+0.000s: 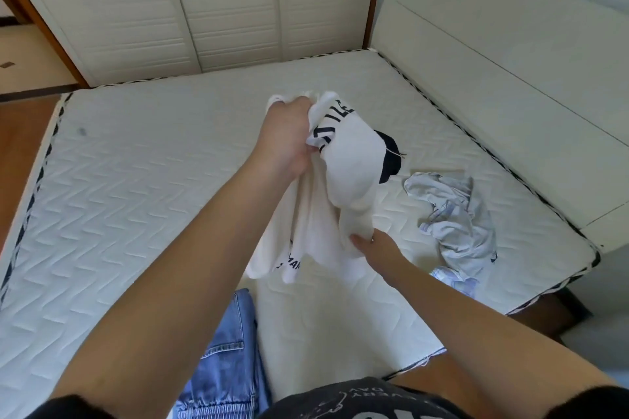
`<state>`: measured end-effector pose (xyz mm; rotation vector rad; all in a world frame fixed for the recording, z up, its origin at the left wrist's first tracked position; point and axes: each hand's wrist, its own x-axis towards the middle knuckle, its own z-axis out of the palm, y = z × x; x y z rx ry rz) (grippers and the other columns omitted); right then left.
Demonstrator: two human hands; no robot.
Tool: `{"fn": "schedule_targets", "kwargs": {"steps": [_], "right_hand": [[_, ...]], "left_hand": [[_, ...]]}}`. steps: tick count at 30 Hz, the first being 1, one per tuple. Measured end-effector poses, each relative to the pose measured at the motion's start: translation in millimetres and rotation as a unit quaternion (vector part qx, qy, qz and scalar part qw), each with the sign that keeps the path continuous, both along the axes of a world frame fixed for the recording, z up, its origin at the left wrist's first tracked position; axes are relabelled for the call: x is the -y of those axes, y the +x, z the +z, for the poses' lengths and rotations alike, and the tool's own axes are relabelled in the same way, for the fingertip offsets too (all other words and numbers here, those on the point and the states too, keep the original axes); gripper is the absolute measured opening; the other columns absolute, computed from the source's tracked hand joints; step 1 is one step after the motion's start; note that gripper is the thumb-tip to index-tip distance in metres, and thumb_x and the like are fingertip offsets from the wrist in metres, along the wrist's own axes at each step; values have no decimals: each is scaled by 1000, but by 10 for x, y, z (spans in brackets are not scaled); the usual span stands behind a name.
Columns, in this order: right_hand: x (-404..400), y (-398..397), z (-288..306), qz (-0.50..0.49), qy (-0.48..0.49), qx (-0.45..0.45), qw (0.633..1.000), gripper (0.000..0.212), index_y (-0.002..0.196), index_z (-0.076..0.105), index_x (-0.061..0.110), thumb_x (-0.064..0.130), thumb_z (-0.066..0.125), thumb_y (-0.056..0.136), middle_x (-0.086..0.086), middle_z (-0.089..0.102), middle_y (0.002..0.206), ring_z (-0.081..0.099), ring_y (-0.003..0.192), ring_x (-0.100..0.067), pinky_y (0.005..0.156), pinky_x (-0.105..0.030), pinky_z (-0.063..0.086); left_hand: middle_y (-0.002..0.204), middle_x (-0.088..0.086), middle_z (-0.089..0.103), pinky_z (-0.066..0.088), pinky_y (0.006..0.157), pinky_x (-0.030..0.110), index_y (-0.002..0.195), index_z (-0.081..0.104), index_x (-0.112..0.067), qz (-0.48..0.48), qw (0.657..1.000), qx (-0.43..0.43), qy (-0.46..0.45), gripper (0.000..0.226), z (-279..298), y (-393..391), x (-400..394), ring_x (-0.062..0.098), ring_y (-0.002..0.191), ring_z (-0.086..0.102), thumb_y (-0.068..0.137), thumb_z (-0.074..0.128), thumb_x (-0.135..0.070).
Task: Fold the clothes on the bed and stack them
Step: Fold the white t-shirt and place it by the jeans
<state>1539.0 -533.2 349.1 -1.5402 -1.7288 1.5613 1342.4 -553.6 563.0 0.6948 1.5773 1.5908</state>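
Note:
A white T-shirt (343, 180) with dark lettering and a dark collar hangs bunched above the middle of the bed. My left hand (287, 136) grips its upper part, fingers closed in the cloth. Lower down, my right hand (377, 243) pinches a fold near the shirt's lower edge. A crumpled pale blue shirt (452, 214) lies on the mattress to the right. Blue denim jeans (224, 360) lie at the near edge of the bed, partly hidden under my left forearm.
The bare white quilted mattress (136, 200) fills most of the view. A white headboard (503, 85) stands along its right side and white wardrobe doors (204, 10) behind it. Wooden floor (20, 146) shows on the left.

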Motion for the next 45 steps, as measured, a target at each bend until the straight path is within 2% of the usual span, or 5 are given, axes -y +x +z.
{"fn": "schedule_targets", "kwargs": {"steps": [15,23,28,33,45], "right_hand": [[-303,-209,1102,-122,-8,-221,968,11,81,61,18,29,60,82,13,67,59,64,55,-3,50,-21,51],[-371,-479,1348,-138,-109,-320,931,24,111,60,1,21,58,97,-8,72,86,71,74,-18,70,-33,58],[-277,-582,1383,-82,-160,-374,910,29,120,57,-3,16,54,99,-18,65,104,67,94,-29,97,-44,53],[-341,-623,1415,-49,-97,-280,954,21,102,64,1,20,58,97,-8,73,91,72,82,-20,75,-32,59],[-558,-276,710,-125,-45,-116,984,21,108,61,8,0,66,89,-14,60,102,65,86,-21,60,-19,57]], "left_hand": [[83,0,68,52,59,22,110,65,-12,-88,984,144,-55,20,-826,-13,-244,12,72,65,95,51,-15],[121,-40,50,37,93,23,129,41,-57,-146,981,-96,-79,43,-1549,342,256,-12,114,50,89,33,-72],[153,-22,21,27,104,4,153,11,-34,-131,968,-214,-29,103,-1988,568,508,-15,133,26,74,74,-57],[93,-14,64,46,67,14,105,58,-31,-31,990,-104,-93,21,-2012,382,457,8,82,61,93,52,-15],[98,-16,69,47,73,17,108,69,-30,-90,989,-71,-97,22,-1889,-43,576,2,92,63,98,51,-22]]}}
